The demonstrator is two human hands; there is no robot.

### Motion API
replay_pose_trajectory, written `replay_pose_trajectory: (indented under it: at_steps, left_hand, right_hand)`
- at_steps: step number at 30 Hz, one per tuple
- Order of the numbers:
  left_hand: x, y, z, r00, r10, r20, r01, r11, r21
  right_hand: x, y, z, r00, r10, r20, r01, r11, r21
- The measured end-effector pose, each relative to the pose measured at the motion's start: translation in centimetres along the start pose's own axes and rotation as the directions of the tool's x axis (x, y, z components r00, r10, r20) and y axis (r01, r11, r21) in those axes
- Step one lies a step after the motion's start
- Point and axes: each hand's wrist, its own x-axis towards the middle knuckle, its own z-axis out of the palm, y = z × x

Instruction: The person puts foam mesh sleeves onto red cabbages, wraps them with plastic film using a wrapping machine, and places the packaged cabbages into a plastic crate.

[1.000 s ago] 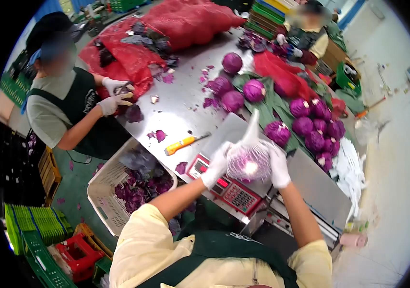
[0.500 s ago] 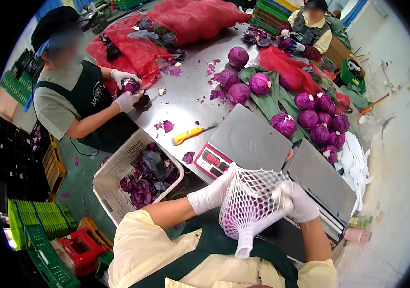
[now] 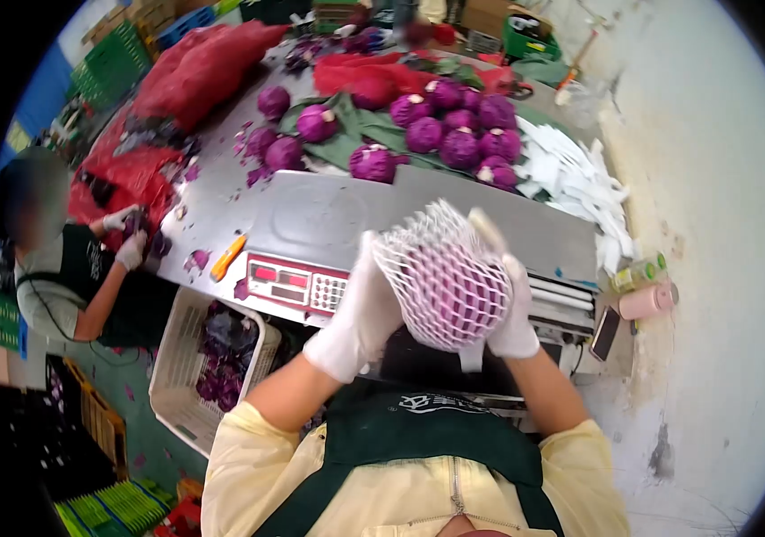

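Between my two hands is a red cabbage (image 3: pixel 456 297) wrapped in a white foam net (image 3: pixel 436 224), raised in front of my apron. My left hand (image 3: pixel 366 300) is closed against the left side of the net. My right hand (image 3: pixel 513 309) grips it from the right, with its fingers partly behind the net. Both hands wear white gloves. Just beyond them stands a scale (image 3: pixel 320 210) with a red-framed display panel (image 3: pixel 293 279). The net's narrow end hangs beneath the cabbage, and its gathered upper edge stands up above it.
Several red cabbages (image 3: pixel 460 148) lie on green cloth at the back, beside white foam nets (image 3: pixel 570 183). An orange-handled knife (image 3: pixel 227 258) lies left of the scale. A crate (image 3: pixel 172 371) holds trimmed leaves. A co-worker's gloved hands (image 3: pixel 130 246) hold a cabbage. A pink bottle (image 3: pixel 649 302) stands right.
My view has swung to the right. The netted cabbage is held more upright and farther from my body, its tail no longer pointing at me. My hands now clasp it from both sides.
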Motion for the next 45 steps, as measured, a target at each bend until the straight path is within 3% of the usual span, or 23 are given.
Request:
replay_pose_trajectory:
  at_steps: [2, 3, 6, 8, 10, 11, 12, 16, 18, 20, 22, 24, 26, 30, 32, 34, 35, 36, 37, 38, 39, 41, 45]
  left_hand:
    - [3.9, -2.7, 3.6, 0.971, -0.145, 0.188, 0.230, 0.777, -0.586]
    - [4.7, -2.2, 5.4, 0.983, -0.052, 0.174, 0.147, 0.796, -0.588]
    - [9.8, -4.1, 8.8, 0.944, 0.291, 0.154, -0.216, 0.900, -0.379]
    - [13.1, -6.6, 10.8, 0.922, 0.341, 0.185, -0.277, 0.912, -0.301]
    - [15.1, -7.9, 12.5, 0.914, 0.394, 0.099, -0.378, 0.914, -0.146]
    - [15.1, -8.1, 12.9, 0.923, 0.348, 0.167, -0.325, 0.934, -0.149]
    - [15.8, -8.9, 12.6, 0.859, 0.452, 0.239, -0.474, 0.880, 0.039]
    - [17.8, -11.5, 12.0, 0.809, 0.512, 0.289, -0.586, 0.744, 0.322]
    - [17.9, -11.4, 11.5, 0.798, 0.503, 0.333, -0.600, 0.720, 0.349]
    - [18.1, -10.4, 11.1, 0.923, 0.314, 0.220, -0.352, 0.923, 0.158]
    - [18.3, -10.1, 10.9, 0.946, 0.282, 0.161, -0.304, 0.943, 0.134]
    - [19.0, -10.9, 10.9, 0.983, -0.006, 0.183, 0.016, 0.999, -0.049]
    - [18.8, -11.5, 12.3, 0.998, -0.056, 0.021, 0.058, 0.992, -0.114]
    - [17.6, -13.0, 12.8, 0.996, -0.036, -0.083, 0.027, 0.994, -0.108]
    - [18.0, -12.0, 11.9, 0.998, 0.049, -0.027, -0.040, 0.963, 0.265]
    - [18.7, -12.7, 9.1, 0.914, 0.402, 0.046, -0.378, 0.809, 0.451]
    - [18.7, -12.1, 6.8, 0.780, 0.592, 0.204, -0.567, 0.529, 0.631]
    - [15.7, -8.0, 6.6, 0.812, 0.501, 0.300, -0.556, 0.506, 0.659]
    - [15.5, -6.8, 4.0, 0.823, 0.385, 0.417, -0.555, 0.392, 0.733]
    - [13.7, -5.5, 1.9, 0.721, 0.393, 0.571, -0.631, 0.031, 0.775]
    - [13.2, -4.5, -0.4, 0.632, 0.298, 0.716, -0.677, -0.238, 0.697]
    - [11.3, -2.7, -2.8, 0.675, -0.016, 0.737, -0.672, -0.427, 0.606]
    - [10.2, -3.5, -1.9, 0.626, -0.239, 0.743, -0.708, -0.574, 0.412]
  right_hand:
    - [1.9, -3.7, -2.9, 0.979, -0.191, 0.064, 0.196, 0.824, -0.531]
    - [3.0, -4.8, -4.6, 0.988, -0.155, -0.007, 0.122, 0.806, -0.580]
    - [3.9, -7.4, -8.2, 0.992, 0.085, -0.090, -0.102, 0.972, -0.212]
    - [5.0, -8.0, -10.9, 0.984, 0.101, -0.146, -0.116, 0.988, -0.099]
    - [6.9, -6.2, -14.3, 0.965, -0.004, -0.263, -0.030, 0.992, -0.126]
    - [7.5, -4.9, -16.2, 0.952, -0.136, -0.274, 0.078, 0.975, -0.210]
    - [7.6, -4.1, -17.5, 0.952, -0.168, -0.254, 0.124, 0.976, -0.182]
    - [7.6, -2.0, -19.9, 0.939, -0.165, -0.302, 0.140, 0.985, -0.102]
    - [7.6, -1.9, -20.7, 0.942, -0.194, -0.273, 0.127, 0.961, -0.245]
    - [7.7, -1.7, -21.2, 0.948, -0.195, -0.253, 0.117, 0.949, -0.293]
    - [7.4, -1.7, -20.6, 0.905, -0.170, -0.391, 0.069, 0.964, -0.258]
    - [7.3, 0.0, -20.0, 0.882, -0.001, -0.472, -0.074, 0.987, -0.141]
    - [8.2, 0.4, -21.8, 0.878, 0.189, -0.440, -0.141, 0.980, 0.138]
    - [9.0, -1.8, -22.1, 0.843, 0.257, -0.473, -0.303, 0.953, -0.022]
    - [8.2, -2.4, -22.2, 0.837, 0.302, -0.456, -0.318, 0.947, 0.043]
    - [7.2, -2.6, -24.5, 0.902, -0.064, -0.428, -0.151, 0.881, -0.449]
    - [6.1, -4.0, -25.5, 0.927, -0.146, -0.345, -0.109, 0.776, -0.621]
    - [4.4, -6.4, -25.5, 0.946, -0.270, -0.179, -0.063, 0.389, -0.919]
    - [2.5, -9.0, -25.1, 0.966, -0.259, -0.005, 0.036, 0.154, -0.987]
    - [0.8, -11.0, -24.9, 0.967, -0.200, 0.160, 0.146, -0.084, -0.986]
    - [-0.7, -12.6, -25.3, 0.969, -0.198, 0.148, 0.133, -0.085, -0.987]
    - [-2.9, -14.9, -26.3, 0.914, 0.231, 0.332, 0.405, -0.511, -0.758]
    - [-5.0, -14.5, -27.8, 0.808, 0.489, 0.329, 0.576, -0.539, -0.614]
